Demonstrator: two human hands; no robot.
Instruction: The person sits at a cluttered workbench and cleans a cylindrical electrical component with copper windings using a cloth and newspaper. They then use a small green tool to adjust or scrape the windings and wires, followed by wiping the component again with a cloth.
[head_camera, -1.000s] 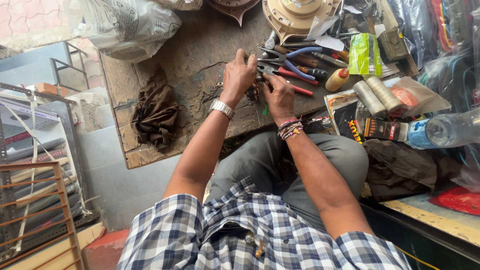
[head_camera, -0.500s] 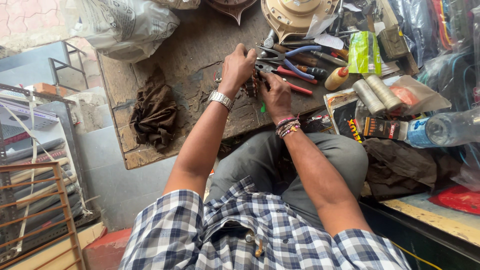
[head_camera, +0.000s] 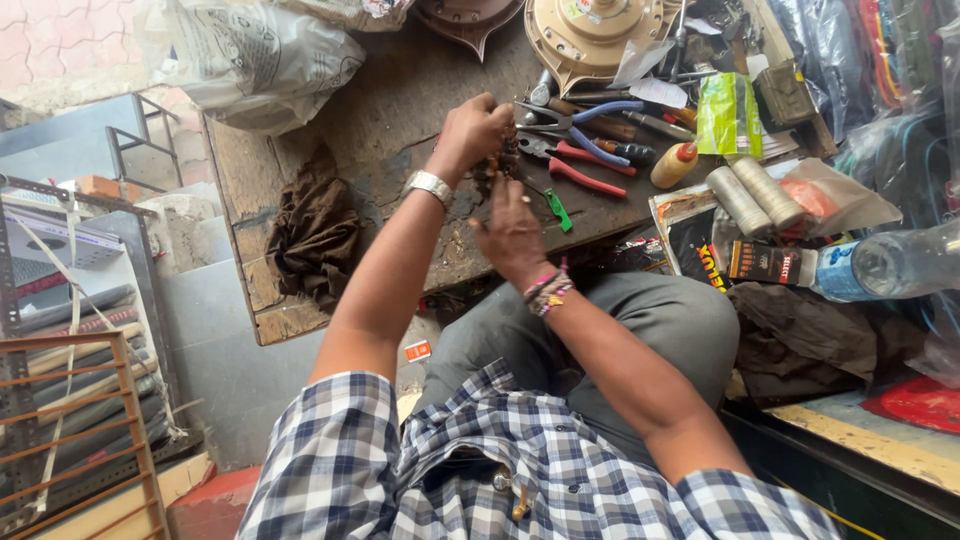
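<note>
as before, hands still together

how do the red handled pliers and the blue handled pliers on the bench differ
The red handled pliers lie nearer the person, close beside the left hand and right hand; the blue handled pliers lie farther back, toward the round metal housing. The red pair's handles are straighter and splayed; the blue pair's handles curve and look longer. Both lie flat on the wooden bench, untouched.
</note>
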